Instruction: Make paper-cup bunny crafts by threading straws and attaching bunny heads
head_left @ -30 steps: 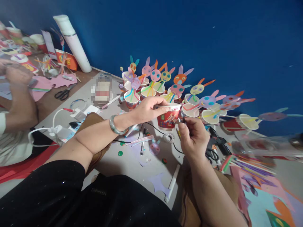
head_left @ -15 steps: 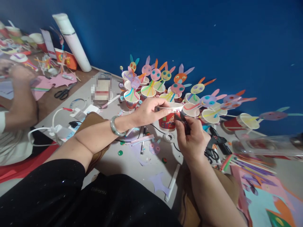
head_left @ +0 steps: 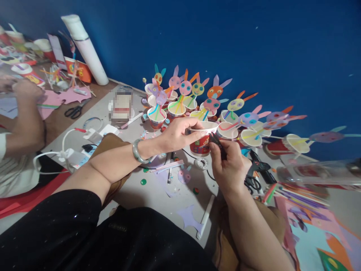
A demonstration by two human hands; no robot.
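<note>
My left hand (head_left: pixel 180 132) grips the rim of a red paper cup (head_left: pixel 200 145) with a white inside, thumb outside and fingers over the edge. Closed in my right hand (head_left: pixel 229 160) is a small dark pointed tool that looks like scissors (head_left: pixel 216 140). Its tips are at the cup's right side, just under the rim; its handles are hidden by my fingers. A white ring-shaped piece (head_left: pixel 201 163) lies on the table below the cup. Close behind stand several paper cups (head_left: pixel 156 119) bearing paper rabbit heads (head_left: pixel 185 88) on coloured straws.
To the right are a black glue gun (head_left: pixel 261 167), black-handled scissors (head_left: pixel 253 183), straws (head_left: pixel 301 197) and coloured paper (head_left: pixel 310 233). A pen (head_left: pixel 169 175) and paper scraps lie below my hands. On the left are a power strip (head_left: pixel 75 156) and another person's arm (head_left: pixel 28 113).
The tips of the dark tool look closer together and have shifted slightly at the cup's side. My left hand and the cup have hardly moved.
</note>
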